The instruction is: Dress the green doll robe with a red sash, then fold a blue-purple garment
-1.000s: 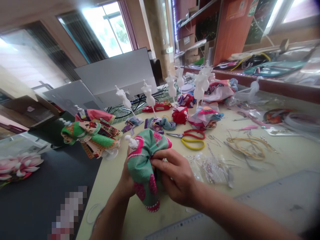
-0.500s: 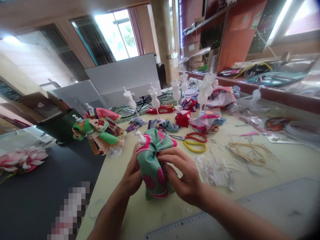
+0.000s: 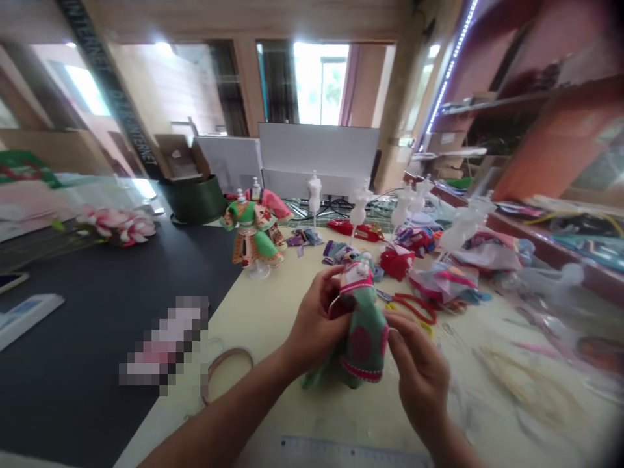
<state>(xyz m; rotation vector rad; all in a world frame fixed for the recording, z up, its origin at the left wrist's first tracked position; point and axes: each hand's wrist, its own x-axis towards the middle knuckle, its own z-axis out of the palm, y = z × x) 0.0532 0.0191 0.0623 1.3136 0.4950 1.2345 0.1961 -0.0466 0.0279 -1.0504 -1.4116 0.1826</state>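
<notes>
A small white mannequin (image 3: pixel 364 265) wears a green doll dress (image 3: pixel 363 325) with pink patches and pink trim edged in white beads. It stands tilted above the pale table, in front of me. My left hand (image 3: pixel 314 322) is closed around its left side, thumb across the green cloth. At the other side, the thumb and fingers of my right hand (image 3: pixel 422 361) pinch the edge of the green cloth. Part of the dress behind my left hand is hidden. Just behind lie the scissors (image 3: pixel 414 304), with one red and one yellow handle.
Two dressed mannequins, one in a green dress (image 3: pixel 248 237), stand at the back left. Several bare white mannequins (image 3: pixel 358 201) line the back, with a red cloth bundle (image 3: pixel 397 261) among them. A ring (image 3: pixel 229 354) lies left, a clear ruler (image 3: pixel 341 448) in front.
My view has swung left and levelled, so the table things appear farther right. The dress has turned, and my right hand has shifted from its middle to its right edge.
</notes>
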